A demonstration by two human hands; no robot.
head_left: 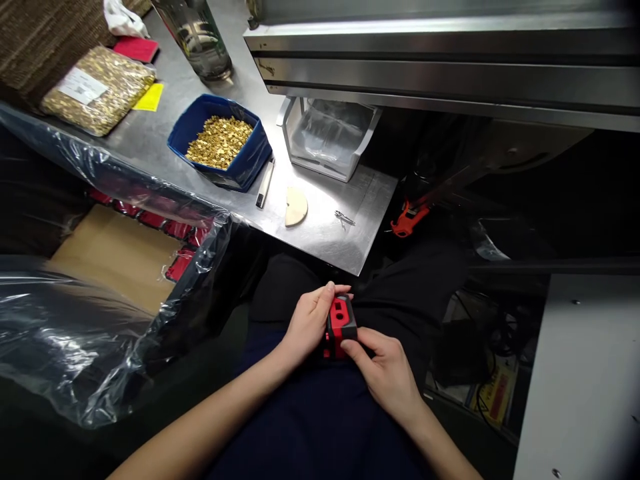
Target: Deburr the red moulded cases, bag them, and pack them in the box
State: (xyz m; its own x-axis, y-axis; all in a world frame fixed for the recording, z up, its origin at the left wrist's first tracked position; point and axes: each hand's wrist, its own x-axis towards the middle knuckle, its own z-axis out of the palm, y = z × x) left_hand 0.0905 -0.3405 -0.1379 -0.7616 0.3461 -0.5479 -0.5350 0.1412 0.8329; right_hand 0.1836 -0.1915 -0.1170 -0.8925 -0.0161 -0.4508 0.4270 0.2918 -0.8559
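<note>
A red and black plastic part (340, 320) is held over my lap, between both hands. My left hand (313, 317) wraps round its left and upper side, thumb on top. The fingers of my right hand (383, 360) pinch its lower right edge. On the metal table (320, 233) beyond lie a pale half-round disc (296, 207), a white and black cutter-like tool (265, 183) and a few small metal pieces (345, 218). A blue bin (250, 153) holds many small brass-coloured pieces.
A clear-grey bin (325, 167) sits under a metal frame (425, 73). Further left are a bag of brass pieces (100, 90), a yellow note (149, 97) and a glass bottle (203, 43). A plastic-lined box (195, 267) holds cardboard and red parts. An orange tool (410, 219) hangs right.
</note>
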